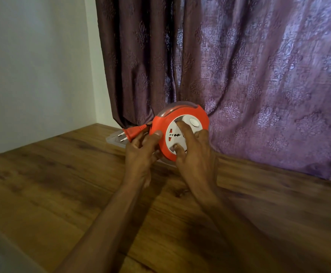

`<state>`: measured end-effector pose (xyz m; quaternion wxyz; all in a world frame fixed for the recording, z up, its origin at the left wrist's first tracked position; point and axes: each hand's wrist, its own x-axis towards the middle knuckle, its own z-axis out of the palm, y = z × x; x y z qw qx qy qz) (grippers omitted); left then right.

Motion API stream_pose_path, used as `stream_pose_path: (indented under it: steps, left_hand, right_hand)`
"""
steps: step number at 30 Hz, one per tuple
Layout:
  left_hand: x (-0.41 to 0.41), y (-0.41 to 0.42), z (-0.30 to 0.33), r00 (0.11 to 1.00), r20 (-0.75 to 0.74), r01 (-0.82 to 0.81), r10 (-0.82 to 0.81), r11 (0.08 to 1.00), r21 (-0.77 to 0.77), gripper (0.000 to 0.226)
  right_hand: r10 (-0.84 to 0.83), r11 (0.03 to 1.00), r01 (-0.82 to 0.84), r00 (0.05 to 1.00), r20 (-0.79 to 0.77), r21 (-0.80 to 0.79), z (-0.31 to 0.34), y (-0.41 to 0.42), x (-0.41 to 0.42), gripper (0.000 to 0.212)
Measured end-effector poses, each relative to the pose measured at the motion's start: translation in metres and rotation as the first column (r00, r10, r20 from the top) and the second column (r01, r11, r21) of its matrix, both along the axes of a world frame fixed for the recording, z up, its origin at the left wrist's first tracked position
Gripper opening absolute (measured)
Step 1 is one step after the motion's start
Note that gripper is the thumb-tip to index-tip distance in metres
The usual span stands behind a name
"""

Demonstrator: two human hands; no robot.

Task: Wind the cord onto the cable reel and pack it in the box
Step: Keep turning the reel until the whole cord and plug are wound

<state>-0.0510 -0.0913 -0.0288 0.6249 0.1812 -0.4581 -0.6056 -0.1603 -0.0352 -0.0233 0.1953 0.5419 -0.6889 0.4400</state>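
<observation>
- Two hands hold one orange cable reel (182, 123) above your bench (62, 184).
- Your left hand (141, 152) grips its rim; one plug (130, 133), two pins.
- Your right hand (195, 152) presses two fingers (183, 126) on its white face.

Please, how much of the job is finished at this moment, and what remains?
Winding looks nearly done: only the orange plug and a short stub of cord stick out of the cable reel. In hand: the left hand has its grip on the reel's edge, and the right hand has fingers on the white socket face. Left: packing. A clear plastic piece lies behind the hands on the table.
</observation>
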Motion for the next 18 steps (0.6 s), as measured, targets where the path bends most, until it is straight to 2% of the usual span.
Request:
stream_pose_path:
  steps: [5, 9, 12, 15, 18]
  left_hand:
    - [-0.0011, 0.0022, -0.0001, 1.000, -0.015, 0.027, -0.028, 0.999, -0.032, 0.020]
    - [-0.0006, 0.0028, 0.0011, 1.000, -0.007, 0.022, -0.023, 0.998, -0.050, 0.013]
    - [0.0010, 0.0043, 0.0027, 0.999, 0.029, 0.016, -0.014, 0.996, -0.084, 0.014]
    - [0.0031, 0.0034, 0.0046, 1.000, 0.002, -0.007, 0.007, 0.997, -0.075, 0.028]
    - [0.0037, 0.0018, 0.0071, 1.000, 0.007, 0.007, -0.006, 1.000, -0.028, 0.023]
  right_hand:
    - [0.027, 0.999, -0.024, 0.991, 0.127, -0.025, 0.0001, -0.0008, -0.0021, 0.062]
    - [0.061, 0.997, -0.050, 0.980, 0.188, -0.060, -0.0007, -0.0024, -0.0011, 0.061]
    - [0.067, 0.995, -0.054, 0.981, 0.184, -0.079, -0.0010, -0.0020, 0.0001, 0.060]
    - [0.074, 0.994, -0.060, 0.985, 0.157, -0.092, -0.0003, -0.0012, 0.0029, 0.060]
    - [0.061, 0.995, -0.048, 0.987, 0.147, -0.089, 0.0005, -0.0015, 0.0032, 0.060]
